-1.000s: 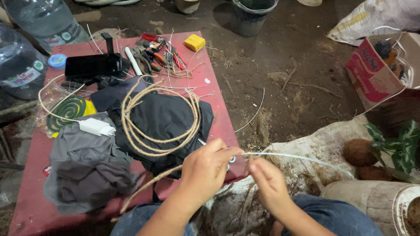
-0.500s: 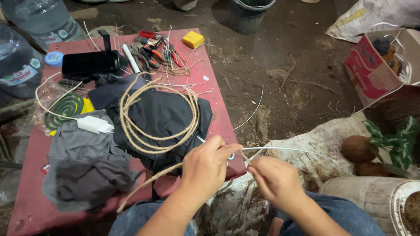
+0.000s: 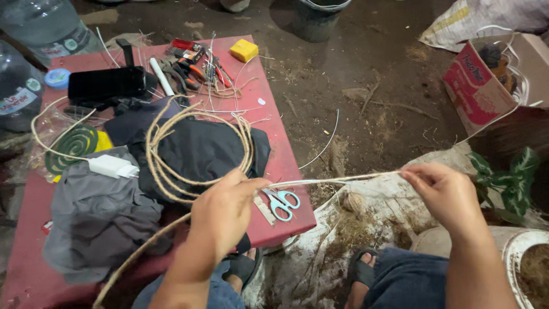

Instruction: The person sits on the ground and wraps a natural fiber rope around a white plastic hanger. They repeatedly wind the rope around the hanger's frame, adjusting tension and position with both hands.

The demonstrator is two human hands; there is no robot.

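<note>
Here both hands' fingers (image 3: 414,174) pinch the taut twine (image 3: 337,181).

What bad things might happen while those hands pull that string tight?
The left hand and right hand stretch a thin strand taut; it might snap or rub the fingers sore. The scissors lie by the table's edge, right under the strand, above sandalled feet, and could get knocked off.

You had two hands, left (image 3: 220,214) and right (image 3: 446,194), on one rope (image 3: 331,182). Nearby lay one pair of scissors (image 3: 281,202), one yellow block (image 3: 244,50) and two water bottles (image 3: 17,91).
</note>
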